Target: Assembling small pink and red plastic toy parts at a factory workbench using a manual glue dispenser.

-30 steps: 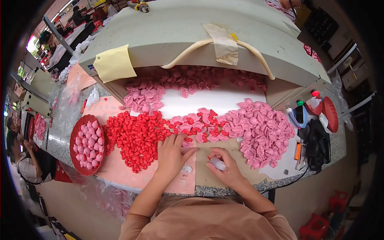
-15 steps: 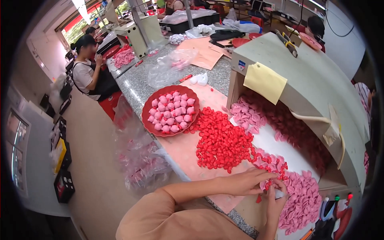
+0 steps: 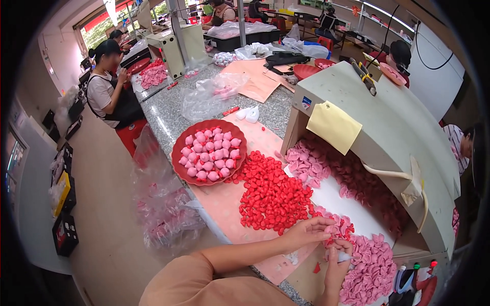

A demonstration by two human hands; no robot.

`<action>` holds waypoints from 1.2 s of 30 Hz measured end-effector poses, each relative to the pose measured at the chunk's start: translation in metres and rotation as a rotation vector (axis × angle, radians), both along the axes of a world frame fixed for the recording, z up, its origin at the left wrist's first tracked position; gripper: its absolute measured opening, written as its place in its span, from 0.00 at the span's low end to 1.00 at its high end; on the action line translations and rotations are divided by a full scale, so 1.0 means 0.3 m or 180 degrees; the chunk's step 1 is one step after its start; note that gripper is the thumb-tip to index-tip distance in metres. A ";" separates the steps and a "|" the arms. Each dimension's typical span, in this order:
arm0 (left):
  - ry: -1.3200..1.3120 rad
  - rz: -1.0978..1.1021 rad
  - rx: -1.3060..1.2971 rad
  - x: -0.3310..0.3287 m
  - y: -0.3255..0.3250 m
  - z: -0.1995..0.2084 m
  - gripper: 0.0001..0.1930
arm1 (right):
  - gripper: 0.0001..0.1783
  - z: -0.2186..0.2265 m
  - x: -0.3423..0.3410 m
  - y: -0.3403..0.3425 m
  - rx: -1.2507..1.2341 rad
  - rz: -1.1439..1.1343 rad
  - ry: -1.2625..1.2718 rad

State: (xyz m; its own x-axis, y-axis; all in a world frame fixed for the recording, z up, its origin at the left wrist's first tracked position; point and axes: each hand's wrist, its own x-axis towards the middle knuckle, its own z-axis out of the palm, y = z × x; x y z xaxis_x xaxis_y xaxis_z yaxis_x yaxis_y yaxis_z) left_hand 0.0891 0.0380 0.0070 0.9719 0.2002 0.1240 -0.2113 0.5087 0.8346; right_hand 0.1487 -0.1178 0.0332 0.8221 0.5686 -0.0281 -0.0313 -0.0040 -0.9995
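My left hand [image 3: 308, 231] is closed at the fingertips in a pinch on a small pink piece [image 3: 332, 230], partly hidden by the fingers. Just below it, my right hand [image 3: 338, 260] is curled round a small white object [image 3: 344, 256], mostly covered, which I cannot make out fully. Both hands are close together at the edge of a pile of cupped pink pieces [image 3: 368, 268]. Left of them lies a heap of glossy red bean-shaped pieces [image 3: 273, 196]. Beyond it, a red fluted bowl [image 3: 179, 171] holds many round pink pieces with red parts attached.
A grey cabinet-like housing [image 3: 388, 117] stands at the right, with pliers [image 3: 363, 76] on top and pink pieces inside its opening. Clear plastic bags [image 3: 168, 214] hang off the table's left edge. A co-worker [image 3: 109, 81] sits farther along the granite table [image 3: 161, 109].
The whole view has shifted, so bowl, heaps and hands appear lower and farther left. My hands stay close together, with the left fingertips now closed on a pink piece.
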 end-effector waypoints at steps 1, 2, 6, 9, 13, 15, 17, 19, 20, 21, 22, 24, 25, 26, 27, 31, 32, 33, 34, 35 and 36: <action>0.0188 -0.0147 -0.0720 0.005 0.003 0.005 0.23 | 0.11 -0.001 0.008 -0.001 -0.0085 -0.0169 -0.0393; 0.0393 -0.0309 -0.1448 0.012 0.005 0.007 0.21 | 0.11 0.005 0.019 -0.003 -0.0099 -0.0216 -0.0382; 0.0637 -0.0551 -0.1725 0.023 0.018 -0.007 0.19 | 0.15 0.041 0.060 0.002 -0.0290 -0.0153 -0.0773; 0.0454 -0.0641 -0.1699 -0.002 0.042 0.020 0.19 | 0.16 0.041 0.077 -0.023 -0.0047 -0.0061 -0.0453; 0.0786 -0.0827 -0.1813 0.032 0.026 -0.013 0.20 | 0.22 -0.021 0.128 -0.107 0.0117 -0.0178 -0.1050; 0.0902 -0.0954 -0.1875 0.045 0.013 -0.022 0.23 | 0.30 0.007 0.122 -0.094 0.0182 -0.0623 -0.0938; 0.0931 -0.1055 -0.1691 0.038 -0.004 -0.021 0.24 | 0.26 0.001 0.126 -0.118 0.0381 -0.0667 -0.0740; 0.0956 -0.1026 -0.1337 0.028 -0.019 -0.016 0.26 | 0.20 0.009 0.132 -0.126 0.0814 -0.0687 -0.0527; 0.1009 -0.1048 -0.1268 0.023 -0.019 -0.018 0.26 | 0.20 0.006 0.135 -0.135 0.0792 -0.0738 -0.0529; 0.0879 -0.1127 -0.1356 0.012 -0.016 -0.028 0.26 | 0.19 0.000 0.137 -0.140 0.0888 -0.0824 -0.0646; 0.0746 -0.1200 -0.1445 0.007 -0.019 -0.037 0.25 | 0.19 -0.004 0.142 -0.141 0.0984 -0.0904 -0.0764; 0.0740 -0.1192 -0.1500 0.010 -0.032 -0.037 0.24 | 0.19 -0.009 0.153 -0.144 0.1013 -0.1054 -0.1092; 0.0728 -0.1169 -0.1554 0.010 -0.033 -0.037 0.24 | 0.19 -0.011 0.157 -0.153 0.0915 -0.0988 -0.1415; 0.0736 -0.1174 -0.1549 0.010 -0.033 -0.038 0.24 | 0.19 -0.013 0.159 -0.157 0.0815 -0.0918 -0.1736; 0.0841 -0.1158 -0.1559 0.010 -0.033 -0.039 0.23 | 0.19 -0.012 0.157 -0.153 0.0817 -0.0921 -0.1730; 0.1161 -0.1023 -0.1525 0.014 -0.034 -0.031 0.21 | 0.19 -0.011 0.150 -0.138 0.0293 -0.0903 -0.2097; 0.1168 -0.1026 -0.1532 0.015 -0.035 -0.028 0.21 | 0.18 -0.013 0.149 -0.137 0.0125 -0.0862 -0.2221; 0.1225 -0.0954 -0.1502 0.016 -0.037 -0.026 0.21 | 0.18 -0.012 0.148 -0.134 0.0123 -0.0858 -0.2213; 0.1282 -0.0881 -0.1471 0.016 -0.038 -0.024 0.20 | 0.17 -0.008 0.146 -0.130 0.0023 -0.0787 -0.2286; 0.1288 -0.0874 -0.1476 0.016 -0.039 -0.019 0.20 | 0.17 -0.004 0.144 -0.126 -0.0077 -0.0715 -0.2360; 0.1302 -0.0847 -0.1409 0.018 -0.041 -0.014 0.20 | 0.17 0.001 0.144 -0.122 -0.0082 -0.0710 -0.2355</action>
State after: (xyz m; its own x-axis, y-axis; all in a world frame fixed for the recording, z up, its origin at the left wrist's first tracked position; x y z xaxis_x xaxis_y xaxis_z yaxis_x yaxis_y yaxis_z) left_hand 0.0946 0.0258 0.0029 0.9465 -0.1061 -0.3047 0.2588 0.8135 0.5207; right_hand 0.1919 -0.1544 0.0334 0.7269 0.3939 0.5625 0.6421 -0.0995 -0.7601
